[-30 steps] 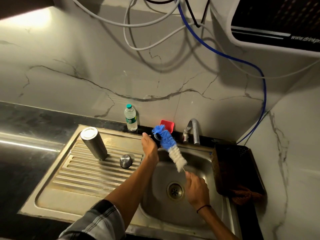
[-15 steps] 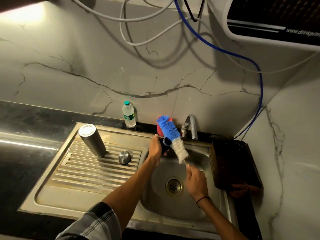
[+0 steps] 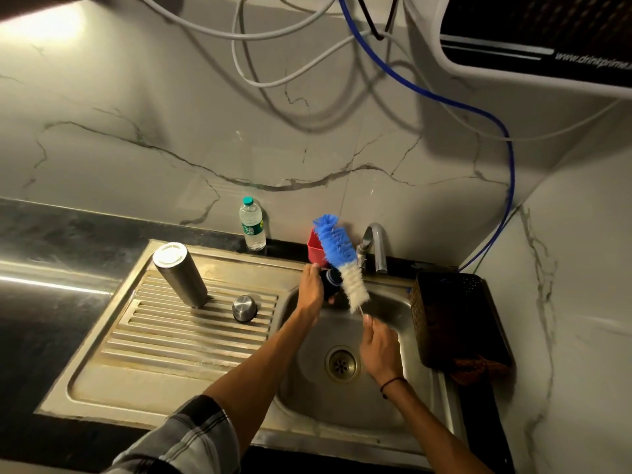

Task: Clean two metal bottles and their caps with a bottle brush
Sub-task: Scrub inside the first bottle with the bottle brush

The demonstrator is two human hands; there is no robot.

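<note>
Brush [image 3: 338, 258] raised; 1 bottle [image 3: 180, 275], 1 cap [image 3: 245, 307]

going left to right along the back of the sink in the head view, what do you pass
metal bottle → steel cap → plastic bottle → left hand → tap → dark basket

Marble wall [image 3: 171, 131], black counter [image 3: 51, 234], steel sink [image 3: 393, 415]
</note>
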